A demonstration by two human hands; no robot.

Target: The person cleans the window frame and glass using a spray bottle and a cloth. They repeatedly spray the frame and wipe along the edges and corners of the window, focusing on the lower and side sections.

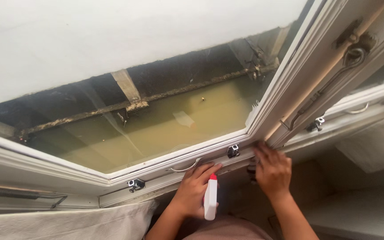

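**Up close: two hands at the window frame**

Here the left hand's fingers [205, 171] stretch toward the lower rail of the frame [174, 160], loosely together, while the palm and thumb keep a white spray bottle [210, 202] with a red tip [213, 177] pinned against the hand. The bottle stands nearly upright, tip upward, just below the rail. The left hand [194, 191] is thus closed on the bottle and only brushes the frame with its fingertips.

The right hand [273, 171] lies flat, fingers slightly spread, their tips pressed at the corner where the rail meets the white upright post [285, 95]. It holds nothing that I can make out.

Judging by this, the step in hand looks like work on the frame at that corner, with the spray held ready. A next move would call for turning the tip toward the wood and freeing a finger to press it.

Outward from the hands: small metal clips [233, 151] sit along the rail, and a curved wire handle [185, 167] lies by the left fingertips. The glass pane [156, 129] shows a murky yellowish surface beyond. A long metal hook stay [334, 80] runs up the post. A pale cloth [67, 222] lies at lower left. The bottle's label is not legible; no signs show.
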